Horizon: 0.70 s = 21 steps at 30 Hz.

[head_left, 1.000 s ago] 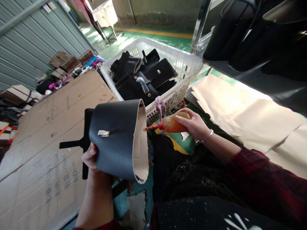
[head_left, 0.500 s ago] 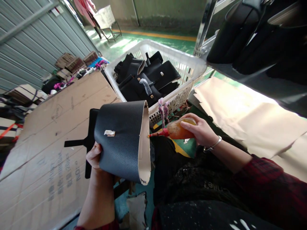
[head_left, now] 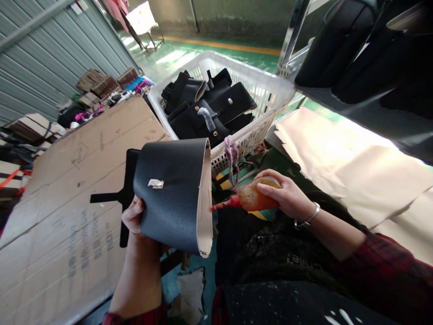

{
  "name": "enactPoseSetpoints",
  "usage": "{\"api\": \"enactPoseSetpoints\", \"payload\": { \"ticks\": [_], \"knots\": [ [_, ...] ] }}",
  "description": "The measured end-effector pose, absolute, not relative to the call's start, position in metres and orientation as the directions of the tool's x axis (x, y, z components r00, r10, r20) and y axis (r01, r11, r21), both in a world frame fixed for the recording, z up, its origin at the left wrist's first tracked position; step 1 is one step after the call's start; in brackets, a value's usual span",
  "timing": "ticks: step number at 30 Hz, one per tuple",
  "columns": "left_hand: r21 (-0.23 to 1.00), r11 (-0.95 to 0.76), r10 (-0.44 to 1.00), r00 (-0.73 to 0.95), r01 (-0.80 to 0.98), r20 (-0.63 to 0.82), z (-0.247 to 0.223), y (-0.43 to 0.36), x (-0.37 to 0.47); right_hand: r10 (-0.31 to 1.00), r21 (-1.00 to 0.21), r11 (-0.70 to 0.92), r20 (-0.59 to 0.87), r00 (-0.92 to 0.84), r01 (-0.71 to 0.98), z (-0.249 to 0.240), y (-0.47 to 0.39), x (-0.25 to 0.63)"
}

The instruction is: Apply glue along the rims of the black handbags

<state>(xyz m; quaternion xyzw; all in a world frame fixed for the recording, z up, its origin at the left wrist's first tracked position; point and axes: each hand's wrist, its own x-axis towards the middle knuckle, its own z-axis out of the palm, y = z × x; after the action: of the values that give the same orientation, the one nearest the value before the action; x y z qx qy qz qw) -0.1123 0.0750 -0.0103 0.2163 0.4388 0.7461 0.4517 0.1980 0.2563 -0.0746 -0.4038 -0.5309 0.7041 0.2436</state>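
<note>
Black bag (head_left: 172, 207) gripped in fingers of left hand (head_left: 132, 216); orange bottle (head_left: 255, 198) clasped in fingers of right hand (head_left: 292, 196), red nozzle (head_left: 232, 202) pointed at bag's pale edge (head_left: 204, 225).

The bag (head_left: 176, 203) was kinda blue-black outside, pale beige inside. That bottle (head_left: 259, 195) looked super orange, with a red nozzle (head_left: 232, 202). Sleeves (head_left: 382, 257) were red-and-black plaid, bracelet (head_left: 306, 222) silver, basket (head_left: 259, 137) white, rope (head_left: 231, 153) pinkish-grey. Cardboard (head_left: 50, 194) was tan with faded grey print, floor (head_left: 152, 61) green with a yellow stripe (head_left: 223, 44).
</note>
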Motion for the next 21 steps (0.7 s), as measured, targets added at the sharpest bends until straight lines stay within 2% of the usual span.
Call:
{"api": "enactPoseSetpoints", "payload": {
  "ticks": [6, 12, 15, 21],
  "knots": [
    [0.869, -0.228, 0.869, -0.494, -0.438, -0.020, -0.006, 0.082, -0.104, 0.736, -0.950, -0.294, -0.298, -0.608, 0.109, -0.071, 0.243, 0.205],
    [0.905, -0.180, 0.817, -0.572, -0.386, -0.081, 0.002, 0.086, -0.095, 0.869, -0.961, -0.276, -0.258, -0.421, 0.020, -0.081, 0.257, 0.194],
    [0.912, -0.173, 0.798, -0.596, -0.372, -0.092, 0.002, 0.085, -0.095, 0.898, -0.969, -0.245, -0.237, -0.372, 0.026, -0.085, 0.265, 0.186],
    [0.895, -0.200, 0.817, -0.572, -0.399, -0.073, -0.005, 0.081, -0.101, 0.836, -0.955, -0.290, -0.287, -0.468, 0.068, -0.082, 0.254, 0.192]
  ]
}}
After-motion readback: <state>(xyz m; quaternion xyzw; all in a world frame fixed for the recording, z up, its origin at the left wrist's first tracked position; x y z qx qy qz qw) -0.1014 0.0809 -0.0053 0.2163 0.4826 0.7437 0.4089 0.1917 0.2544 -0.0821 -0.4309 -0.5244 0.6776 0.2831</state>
